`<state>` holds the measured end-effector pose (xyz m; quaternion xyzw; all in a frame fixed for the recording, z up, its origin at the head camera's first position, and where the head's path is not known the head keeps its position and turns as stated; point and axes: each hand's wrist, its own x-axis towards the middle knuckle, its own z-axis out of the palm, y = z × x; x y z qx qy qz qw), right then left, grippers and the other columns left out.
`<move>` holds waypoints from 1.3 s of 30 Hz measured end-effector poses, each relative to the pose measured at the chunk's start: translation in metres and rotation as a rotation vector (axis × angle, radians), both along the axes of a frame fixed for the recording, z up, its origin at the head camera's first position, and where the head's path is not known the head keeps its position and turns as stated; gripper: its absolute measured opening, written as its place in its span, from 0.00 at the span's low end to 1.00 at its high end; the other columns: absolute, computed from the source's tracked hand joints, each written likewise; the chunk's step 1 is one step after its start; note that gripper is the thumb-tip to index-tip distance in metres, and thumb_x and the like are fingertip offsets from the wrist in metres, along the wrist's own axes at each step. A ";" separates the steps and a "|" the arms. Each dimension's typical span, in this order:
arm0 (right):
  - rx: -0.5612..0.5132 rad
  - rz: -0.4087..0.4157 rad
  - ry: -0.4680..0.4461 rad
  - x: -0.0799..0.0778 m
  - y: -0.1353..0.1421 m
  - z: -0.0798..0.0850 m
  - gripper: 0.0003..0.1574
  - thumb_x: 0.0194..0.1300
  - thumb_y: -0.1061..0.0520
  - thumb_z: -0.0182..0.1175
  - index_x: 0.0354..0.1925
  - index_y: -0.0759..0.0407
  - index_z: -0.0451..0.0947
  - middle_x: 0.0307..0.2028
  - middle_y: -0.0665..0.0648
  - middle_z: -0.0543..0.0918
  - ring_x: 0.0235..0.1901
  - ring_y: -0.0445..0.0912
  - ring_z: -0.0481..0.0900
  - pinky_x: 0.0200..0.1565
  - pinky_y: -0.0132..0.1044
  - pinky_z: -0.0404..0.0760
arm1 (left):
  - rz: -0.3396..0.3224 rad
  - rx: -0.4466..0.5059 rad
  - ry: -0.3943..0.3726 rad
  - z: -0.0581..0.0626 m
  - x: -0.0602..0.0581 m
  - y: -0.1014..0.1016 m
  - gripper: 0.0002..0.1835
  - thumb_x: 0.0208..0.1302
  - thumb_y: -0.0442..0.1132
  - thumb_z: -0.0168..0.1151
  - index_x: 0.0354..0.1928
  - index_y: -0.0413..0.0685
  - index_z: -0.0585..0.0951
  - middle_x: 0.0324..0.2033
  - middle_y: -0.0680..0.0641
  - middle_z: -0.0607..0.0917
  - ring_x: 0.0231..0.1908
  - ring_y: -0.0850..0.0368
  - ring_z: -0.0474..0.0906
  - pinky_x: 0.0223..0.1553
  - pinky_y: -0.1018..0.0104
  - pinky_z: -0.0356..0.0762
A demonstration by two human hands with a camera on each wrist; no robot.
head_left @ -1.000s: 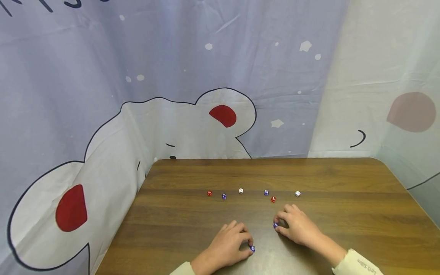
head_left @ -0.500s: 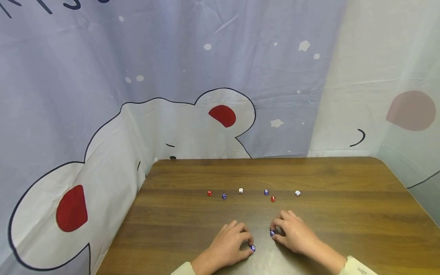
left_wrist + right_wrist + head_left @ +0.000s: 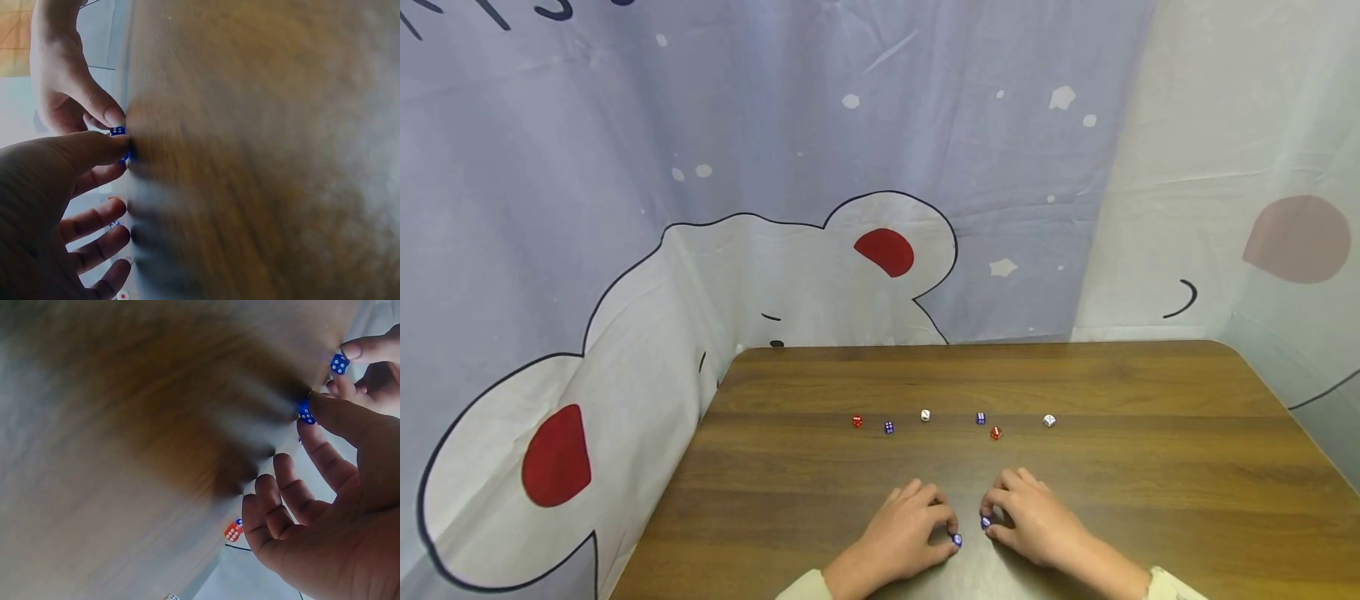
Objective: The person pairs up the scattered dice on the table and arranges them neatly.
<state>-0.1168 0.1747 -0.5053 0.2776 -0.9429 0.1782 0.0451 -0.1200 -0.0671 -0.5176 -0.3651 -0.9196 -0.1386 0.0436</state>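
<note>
My left hand (image 3: 904, 533) pinches a blue die (image 3: 957, 540) between thumb and forefinger, low over the table near its front. To its right, my right hand (image 3: 1034, 518) pinches another blue die (image 3: 986, 523) the same way. A small gap separates the two dice in the head view. In the right wrist view, the right hand's die (image 3: 307, 412) shows white pips beside the thumb, and the left hand's die (image 3: 339, 364) lies just beyond it. The left thumb partly hides its own die in the left wrist view.
Across the brown wooden table (image 3: 790, 483), farther back, lies a loose row of dice: a red die (image 3: 857, 422), a blue die (image 3: 889, 427), a white die (image 3: 925, 415), and several more to the right, including a red die (image 3: 996, 433). A printed curtain (image 3: 760, 275) hangs behind.
My right hand has slid its blue die toward the front and left, closer to the left hand's die. The left hand has shifted slightly right. The dice at the back stay put.
</note>
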 end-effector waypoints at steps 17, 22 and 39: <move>-0.004 0.060 0.005 0.008 -0.012 -0.001 0.14 0.53 0.48 0.76 0.32 0.40 0.78 0.38 0.40 0.73 0.38 0.38 0.66 0.37 0.37 0.68 | 0.019 -0.033 -0.065 0.002 -0.002 0.006 0.07 0.59 0.56 0.73 0.34 0.70 0.84 0.42 0.64 0.79 0.39 0.68 0.66 0.39 0.71 0.64; -0.005 0.075 -0.013 0.008 -0.014 -0.001 0.14 0.54 0.47 0.76 0.32 0.41 0.78 0.38 0.40 0.73 0.38 0.37 0.65 0.37 0.37 0.69 | 0.015 -0.031 -0.042 0.002 -0.001 0.007 0.07 0.58 0.56 0.73 0.34 0.70 0.84 0.43 0.64 0.79 0.40 0.68 0.67 0.39 0.71 0.64; -0.014 0.106 -0.023 0.009 -0.022 0.002 0.14 0.53 0.47 0.77 0.32 0.42 0.78 0.38 0.40 0.74 0.38 0.37 0.65 0.38 0.37 0.70 | 0.011 -0.037 -0.024 0.003 -0.002 0.007 0.08 0.57 0.57 0.74 0.35 0.70 0.85 0.44 0.63 0.80 0.41 0.67 0.69 0.40 0.70 0.66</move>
